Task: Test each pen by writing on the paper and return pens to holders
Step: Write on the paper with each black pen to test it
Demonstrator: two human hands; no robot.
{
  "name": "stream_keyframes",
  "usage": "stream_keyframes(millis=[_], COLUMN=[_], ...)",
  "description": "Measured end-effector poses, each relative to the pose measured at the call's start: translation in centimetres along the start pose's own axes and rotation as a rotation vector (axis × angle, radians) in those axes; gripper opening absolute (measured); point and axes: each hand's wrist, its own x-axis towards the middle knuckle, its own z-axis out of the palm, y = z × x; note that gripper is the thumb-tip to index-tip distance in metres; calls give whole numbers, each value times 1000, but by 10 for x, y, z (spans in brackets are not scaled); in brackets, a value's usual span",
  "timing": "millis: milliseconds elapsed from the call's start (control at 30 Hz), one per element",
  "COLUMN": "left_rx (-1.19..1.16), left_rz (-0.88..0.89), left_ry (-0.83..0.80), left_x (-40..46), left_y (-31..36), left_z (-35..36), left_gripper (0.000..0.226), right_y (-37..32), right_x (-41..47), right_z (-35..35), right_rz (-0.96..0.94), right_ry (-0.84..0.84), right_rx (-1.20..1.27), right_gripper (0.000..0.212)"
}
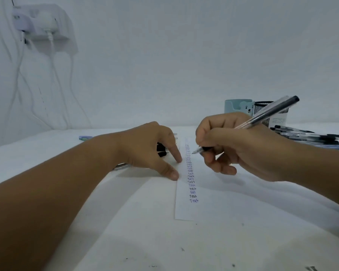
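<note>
A white paper [213,196] lies on the table, with a column of handwritten "Test" words down its left part. My right hand [243,147] grips a clear-barrelled pen with a black cap [270,114], its tip just above or on the paper beside the column. My left hand [149,151] presses thumb and index fingertip on the paper's left edge. Several pens [161,150] lie partly hidden under my left hand. At the back right stand a light-blue bear holder [237,106] and a black mesh holder [262,107].
A pile of black-capped pens [309,136] lies on the table at the right, near the holders. A small purple-green object [85,137] sits at the back left. A wall socket with plugged chargers [39,24] and hanging cables is at the upper left.
</note>
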Motion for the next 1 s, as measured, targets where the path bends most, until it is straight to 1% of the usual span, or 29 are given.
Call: stream_keyframes(millis=[133,200,267,333,433,500,600,733,867,1000], left_rx=[26,39,27,11,49,92,86,77,67,47], left_rz=[-23,-5,15,-2,-50,-64,-69,-57,-42,-23], left_ry=[-16,-39,-64,-81,-64,-43,-67,-103,-86,-91], left_x=[0,2,3,2,2,4,4,3,4,6], left_y=[2,2,3,5,9,10,12,12,10,7], left_z=[5,6,5,4,6,8,7,7,9,10], left_gripper=[61,59,51,45,46,43,43,41,52,53], right_y=[-6,-5,0,7,13,13,9,10,13,13], right_x=[-1,-3,-5,-7,-9,-11,-15,-17,-18,-17], right_z=[3,3,5,11,17,19,22,23,25,26], right_rz=[57,113,159,186,149,115,86,39,25,54], right_ry=[-47,-69,-100,-97,-47,-39,-64,-63,-65,-88], right_rx=[-85,-112,-125,-95,-50,-60,-76,-187,-238,-261], right_gripper=[28,30,31,33,40,46,45,51,49,49])
